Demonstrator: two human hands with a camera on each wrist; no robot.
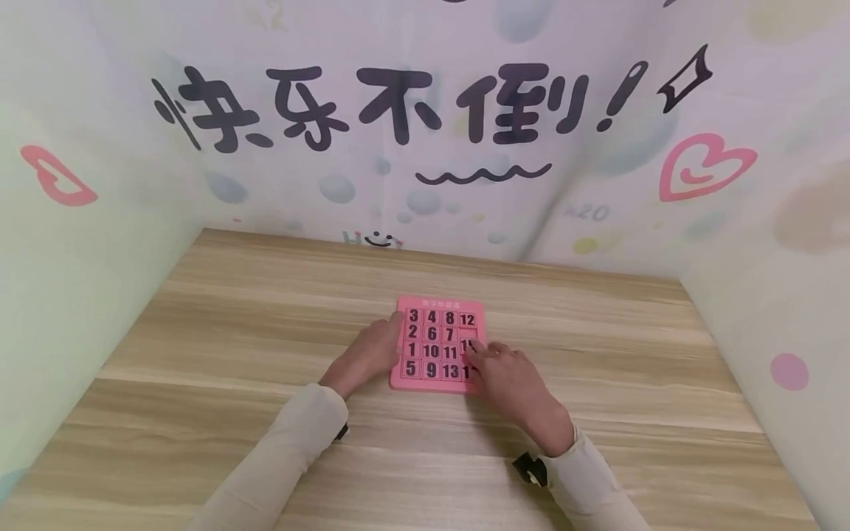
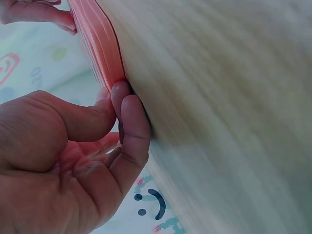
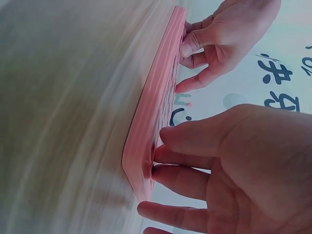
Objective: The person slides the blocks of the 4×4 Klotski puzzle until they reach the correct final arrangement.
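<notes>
Overall, a pale printed backdrop (image 1: 279, 199) takes up the top and both sides of the head view, with dark lettering across the upper part. Below it spreads a wood-grain tabletop (image 1: 232, 354), its far edge meeting the backdrop and its side edges slanting towards the lower corners; wood runs well past both sides of the work. Two pale sleeves, left (image 1: 272, 450) and right (image 1: 598, 479), reach up from the bottom of the frame, a small black item (image 1: 531, 469) showing beside the right cuff. A pink number board (image 1: 432, 386) lies just below the centre. The right hand (image 1: 514, 383) covers part of the board's lower right edge, its fingers loosely extended, touching rather than gripping. The left hand (image 1: 365, 354) is at the left edge; the left wrist view reveals what the head view hides: thumb and curled fingers pinch the rim. The right wrist view shows the right fingers spread along the near side, tips against the board. Smallest are the tiles: under tile 12 (image 1: 468, 319), a narrow gap precedes a partly covered tile (image 1: 467, 344), which a right fingertip touches.
</notes>
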